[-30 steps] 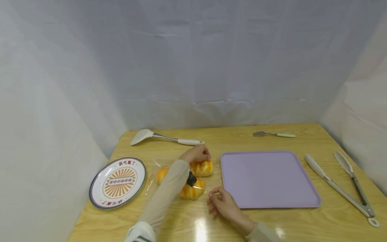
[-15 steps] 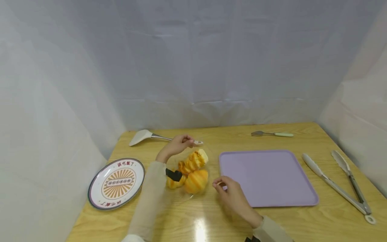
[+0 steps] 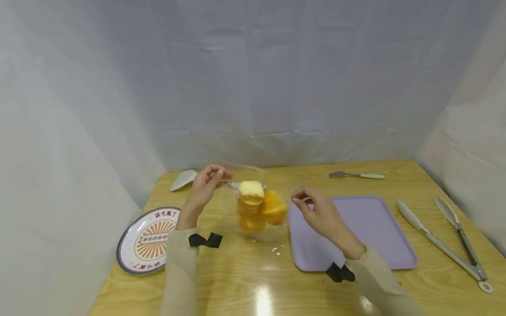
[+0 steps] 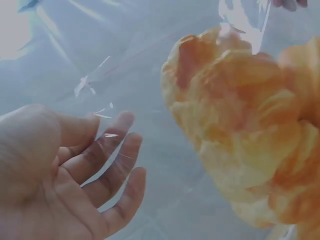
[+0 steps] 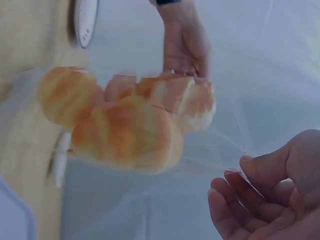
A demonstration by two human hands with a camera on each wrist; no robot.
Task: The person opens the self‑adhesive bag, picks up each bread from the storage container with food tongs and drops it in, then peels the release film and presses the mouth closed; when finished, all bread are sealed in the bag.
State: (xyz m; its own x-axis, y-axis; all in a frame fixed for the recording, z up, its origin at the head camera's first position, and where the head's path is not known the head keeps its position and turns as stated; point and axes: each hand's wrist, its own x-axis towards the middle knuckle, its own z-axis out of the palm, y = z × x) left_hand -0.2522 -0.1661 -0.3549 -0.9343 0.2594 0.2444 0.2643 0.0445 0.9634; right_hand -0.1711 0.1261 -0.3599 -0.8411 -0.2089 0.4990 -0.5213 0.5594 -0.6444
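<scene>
A clear plastic bag (image 3: 273, 248) hangs above the table between my hands, with golden breads inside. One bread (image 3: 251, 193) turns its pale end up. A rounder yellow-orange roll (image 3: 273, 208) lies against it on the right, and another roll (image 3: 252, 224) sits below. My left hand (image 3: 203, 186) pinches the bag's left edge between thumb and index finger, the other fingers loosely bent in the left wrist view. On the opposite side, my right hand (image 3: 321, 215) pinches the film with thumb and index finger. In the right wrist view the breads (image 5: 127, 132) look slightly blurred.
A patterned plate (image 3: 146, 239) is at the left, partly behind the left sleeve. A white-headed spatula (image 3: 183, 179) lies behind the bag. The purple tray (image 3: 367, 232) sits under the right arm, with a fork (image 3: 356, 175) behind it and tongs (image 3: 446, 248) at the right.
My left hand has lifted the bag of breads off the table and moved left with its edge. The right hand has risen from the table to the bag's right edge and pinches it.
</scene>
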